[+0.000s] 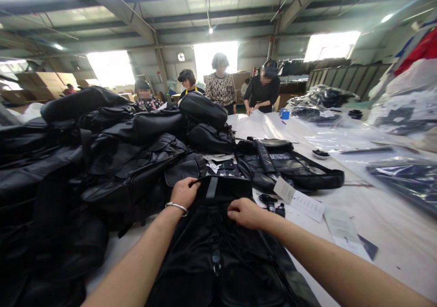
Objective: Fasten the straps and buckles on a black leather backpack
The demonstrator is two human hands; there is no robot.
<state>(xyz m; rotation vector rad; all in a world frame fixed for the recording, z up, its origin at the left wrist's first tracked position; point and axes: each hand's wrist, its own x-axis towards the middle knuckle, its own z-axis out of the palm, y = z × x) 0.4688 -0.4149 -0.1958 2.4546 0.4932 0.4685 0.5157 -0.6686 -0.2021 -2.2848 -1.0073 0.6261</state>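
Note:
A black backpack lies flat on the white table right in front of me. My left hand, with a silver bangle on the wrist, grips the bag's top edge by a thin strap. My right hand is closed on the dark fabric a little lower, to the right. A grey stripe runs down the bag's top panel between the two hands.
A tall heap of black bags fills the left side. Another black bag with a paper tag lies beyond, with loose papers beside it. Plastic-wrapped bags lie at right. Several people stand at the far end.

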